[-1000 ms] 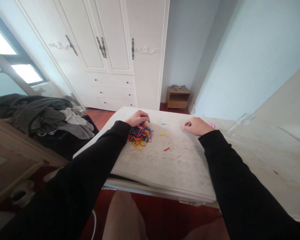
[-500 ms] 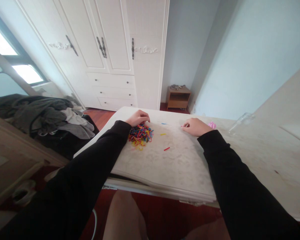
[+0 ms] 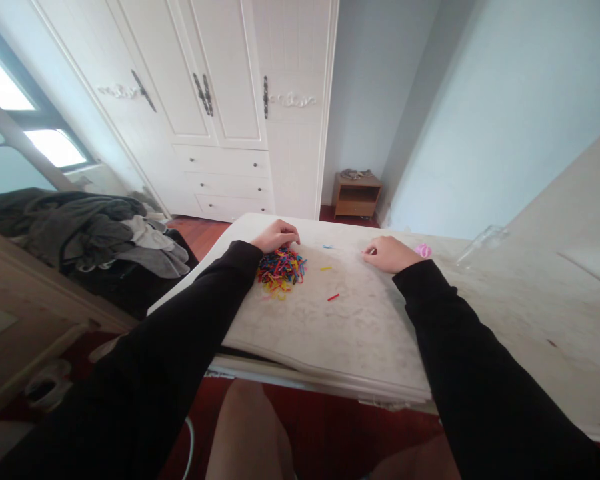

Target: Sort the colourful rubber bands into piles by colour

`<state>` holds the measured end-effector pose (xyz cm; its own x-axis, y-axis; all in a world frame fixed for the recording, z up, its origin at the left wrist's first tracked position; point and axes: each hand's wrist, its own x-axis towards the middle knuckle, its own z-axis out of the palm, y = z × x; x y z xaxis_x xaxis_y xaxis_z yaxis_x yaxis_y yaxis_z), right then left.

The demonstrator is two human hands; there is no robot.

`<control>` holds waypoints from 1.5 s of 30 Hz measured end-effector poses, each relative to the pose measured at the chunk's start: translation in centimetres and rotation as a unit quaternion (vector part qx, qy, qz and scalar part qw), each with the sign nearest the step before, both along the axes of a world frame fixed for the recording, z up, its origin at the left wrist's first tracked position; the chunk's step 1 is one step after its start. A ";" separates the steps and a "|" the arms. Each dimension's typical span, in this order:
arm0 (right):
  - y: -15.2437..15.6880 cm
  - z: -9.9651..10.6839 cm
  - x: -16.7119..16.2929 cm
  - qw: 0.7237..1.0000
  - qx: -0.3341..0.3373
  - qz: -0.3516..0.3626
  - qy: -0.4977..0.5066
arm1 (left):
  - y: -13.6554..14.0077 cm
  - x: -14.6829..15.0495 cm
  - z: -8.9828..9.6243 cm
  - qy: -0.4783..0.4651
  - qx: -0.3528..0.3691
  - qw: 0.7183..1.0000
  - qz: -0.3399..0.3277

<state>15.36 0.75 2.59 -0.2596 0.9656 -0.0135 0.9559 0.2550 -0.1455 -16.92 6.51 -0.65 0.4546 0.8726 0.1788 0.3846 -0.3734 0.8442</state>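
My left hand rests at the far edge of a heap of small multicoloured bands. Its fingers are loosely bent and apart from the thumb, with nothing visible in them. My right hand lies on the right part of the tabletop, thumb and fingertips pinched together. Anything between those tips is too small or hidden to make out. Between the hands lie a blue strip, a yellow strip and, closer to me, a red strip. A pink bunched item sits just beyond my right wrist.
The pale tabletop has its front edge above my legs. A clear glass or plastic vessel lies at the far right. Dark clothes are heaped at left. Behind stand a white wardrobe and a small brown cabinet.
A tiny light piece at my right fingertips no longer shows, and that hand has barely shifted. My left hand and the heap look the same.
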 end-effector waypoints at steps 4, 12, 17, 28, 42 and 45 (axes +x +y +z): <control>0.0 0.0 0.0 1.000 0.015 0.003 -0.001 | 0.1 0.0 -0.1 -0.003 0.003 1.000 -0.006; -1.2 -0.8 -3.4 0.967 0.123 0.183 0.126 | 0.0 0.2 0.0 -0.009 -0.012 1.000 0.005; -3.1 -2.1 -7.2 0.923 0.106 0.315 0.191 | 0.0 0.3 0.0 -0.021 -0.021 1.000 0.005; -4.6 -2.1 -8.4 0.905 0.042 0.377 0.194 | 0.7 -0.1 -0.6 -0.009 0.009 1.000 -0.014; -4.4 -2.0 -8.5 0.906 0.087 0.358 0.209 | 0.5 0.0 -0.4 -0.010 0.004 1.000 -0.006; -4.2 -2.0 -8.4 0.907 0.107 0.337 0.229 | 0.5 0.0 -0.4 -0.010 0.004 1.000 -0.007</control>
